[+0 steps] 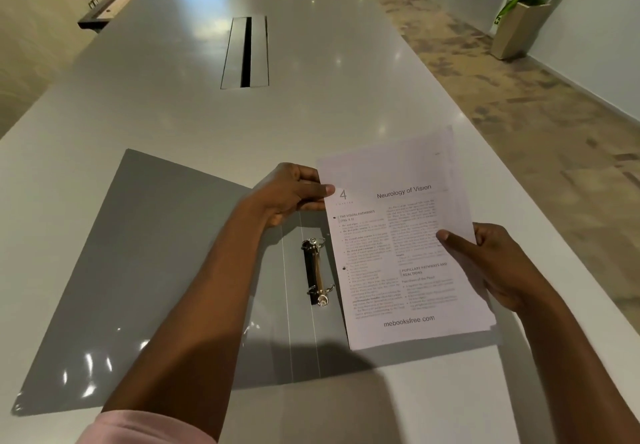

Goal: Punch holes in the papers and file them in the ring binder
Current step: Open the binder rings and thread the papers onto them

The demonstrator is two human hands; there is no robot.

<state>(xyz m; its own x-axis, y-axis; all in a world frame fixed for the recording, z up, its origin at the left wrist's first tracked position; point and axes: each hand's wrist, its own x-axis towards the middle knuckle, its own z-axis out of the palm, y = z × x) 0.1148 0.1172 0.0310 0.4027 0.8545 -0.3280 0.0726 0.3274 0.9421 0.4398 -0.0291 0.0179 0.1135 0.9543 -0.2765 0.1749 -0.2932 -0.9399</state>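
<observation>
A grey ring binder (145,270) lies open and flat on the table in front of me. Its metal ring mechanism (317,272) sits on the right half, and the rings look open. I hold a thin stack of printed papers (398,242) just above the binder's right half, right of the rings. Two punched holes show near the stack's left edge. My left hand (294,194) pinches the upper left edge of the papers. My right hand (498,263) grips the right edge, thumb on top.
The long pale grey table (207,124) has a cable slot (246,52) in its middle. Its right edge runs close to the papers, with carpeted floor beyond. A potted plant (523,24) stands by the far right wall. A dark tray (104,10) sits off the far left.
</observation>
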